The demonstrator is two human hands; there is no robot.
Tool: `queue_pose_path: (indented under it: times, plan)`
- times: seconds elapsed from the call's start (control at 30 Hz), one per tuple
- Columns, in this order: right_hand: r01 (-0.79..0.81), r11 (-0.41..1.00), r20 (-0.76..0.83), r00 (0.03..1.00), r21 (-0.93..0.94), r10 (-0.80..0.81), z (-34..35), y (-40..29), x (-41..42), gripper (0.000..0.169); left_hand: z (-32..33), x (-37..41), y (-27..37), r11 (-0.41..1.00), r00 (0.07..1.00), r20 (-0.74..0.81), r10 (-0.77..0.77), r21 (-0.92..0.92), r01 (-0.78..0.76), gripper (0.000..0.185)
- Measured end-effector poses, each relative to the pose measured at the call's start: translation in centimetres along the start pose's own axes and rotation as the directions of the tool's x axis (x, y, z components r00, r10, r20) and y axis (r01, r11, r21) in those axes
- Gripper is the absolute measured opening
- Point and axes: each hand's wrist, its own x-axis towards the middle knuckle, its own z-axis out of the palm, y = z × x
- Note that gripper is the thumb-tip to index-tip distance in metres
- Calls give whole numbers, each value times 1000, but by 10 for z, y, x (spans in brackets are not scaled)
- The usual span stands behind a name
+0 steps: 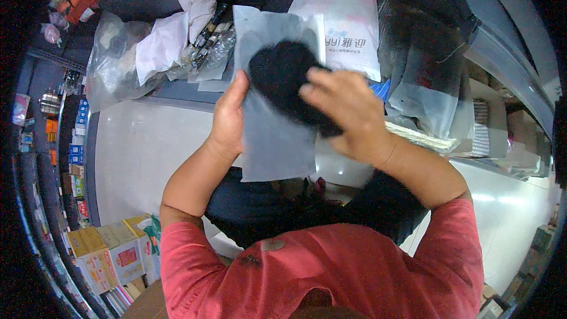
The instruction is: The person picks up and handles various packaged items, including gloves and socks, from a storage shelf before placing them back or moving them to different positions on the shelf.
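My left hand [228, 117] grips a frosted translucent plastic bag [279, 150] by its left edge, thumb in front and fingers hidden behind. The bag hangs upright before me, over my lap. Against its upper half is a folded black cloth item [279, 79], blurred; whether any of it is inside the bag I cannot tell. From the right, my right hand [350, 115] has its fingers over the cloth's right side and its thumb below, with the dark cloth between them. Motion blurs these fingers.
Behind the bag, a dark shelf holds a white printed package [350, 31], clear bags [115, 53], white pouches [164, 44] and frosted bags [425, 93] of dark goods. Cardboard boxes [110, 252] stand at lower left, near shelving with small blue boxes [76, 150]. Pale floor [146, 155] shows below.
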Motion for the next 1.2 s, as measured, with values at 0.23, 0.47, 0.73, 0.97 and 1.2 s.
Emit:
queue_pose_path:
  times: [0.23,0.47,0.73,0.97,1.2]
  plan:
    - [107,983,285,947,148,-146,22,-30,-14,42,-12,4,2,998,989,-140,45,-35,-51,52]
    - [-24,957,545,825,290,-145,32,-33,-28,41,-9,0,17,982,965,-185,184,-16,-190,54]
    - [-318,766,147,947,559,286,-24,-15,4,47,-5,-1,18,974,953,-204,226,24,-226,56]
    - [-163,987,-247,956,-2,157,-15,15,18,56,19,1,-12,996,1000,-17,-13,87,15,54]
    - [145,988,173,976,-53,-134,0,-20,-2,36,-2,7,-5,981,987,87,-133,-131,144,56]
